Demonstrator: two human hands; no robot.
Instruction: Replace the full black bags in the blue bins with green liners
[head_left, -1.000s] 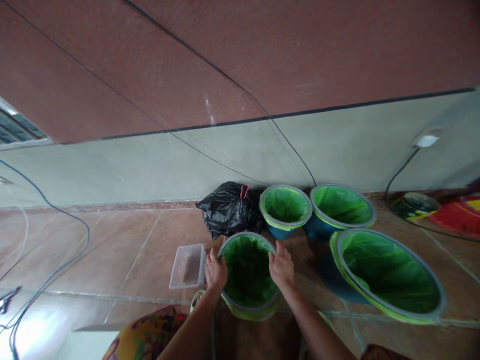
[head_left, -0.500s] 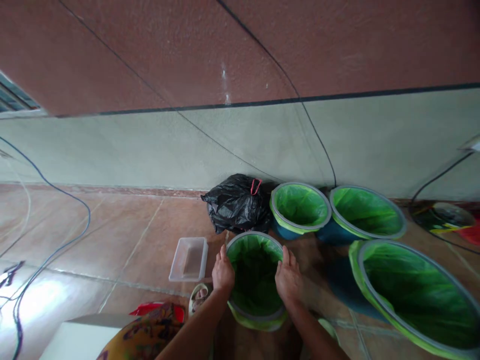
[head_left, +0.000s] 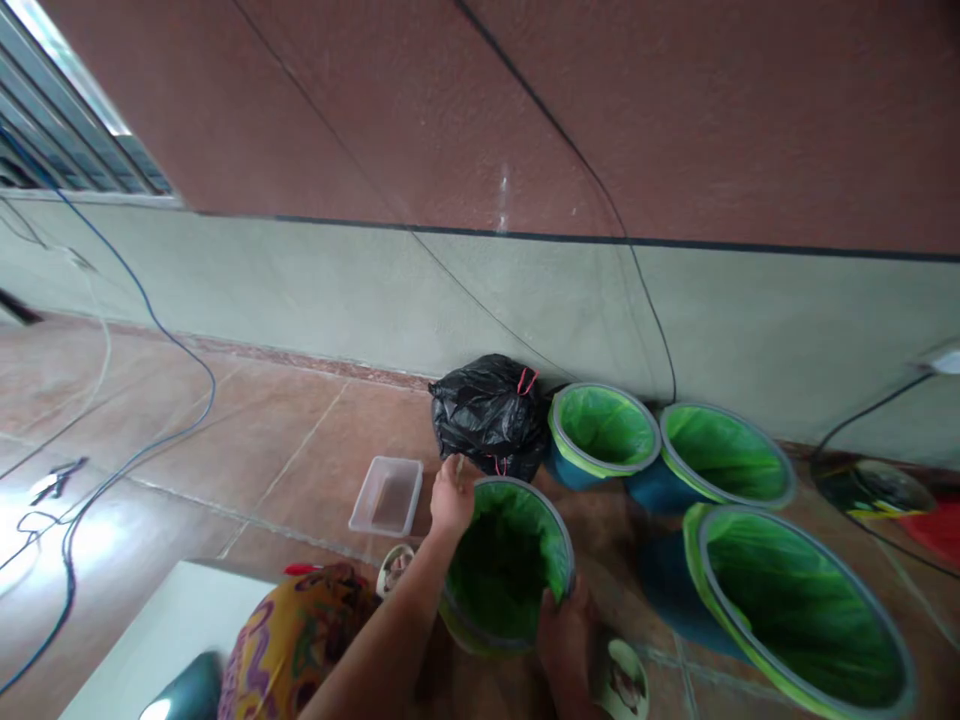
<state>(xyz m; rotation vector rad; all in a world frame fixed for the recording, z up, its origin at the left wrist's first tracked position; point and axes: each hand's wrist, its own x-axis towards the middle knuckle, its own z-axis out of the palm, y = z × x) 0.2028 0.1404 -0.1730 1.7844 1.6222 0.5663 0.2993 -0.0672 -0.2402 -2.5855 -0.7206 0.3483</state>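
Note:
A round bin [head_left: 551, 505] with a grey rim stands upright in front of me. A green plastic bag lines its inside and folds over the rim. At the far left side of the rim is my left hand [head_left: 452, 505], its fingers pointing away and partly apart; whether it touches the rim I cannot tell. My right hand [head_left: 566, 635] grips the near right rim, with the thumb on the inside and the other fingers hidden outside. A knotted black garbage bag [head_left: 487, 415] with red ties sits just behind the bin. Left of my left hand lies a clear plastic container [head_left: 388, 497].
Three more lined bins stand to the right: a back one [head_left: 577, 470], another beside it [head_left: 649, 490], and a larger-looking one [head_left: 664, 590] nearer me. A white box-like surface [head_left: 172, 620] is at lower left. Cables [head_left: 169, 325] cross the tiled floor by the wall.
My right hand has moved nearer me along the rim and now grips it. My left hand has shifted slightly toward the far side. The bin looks tilted differently, and the view has turned left.

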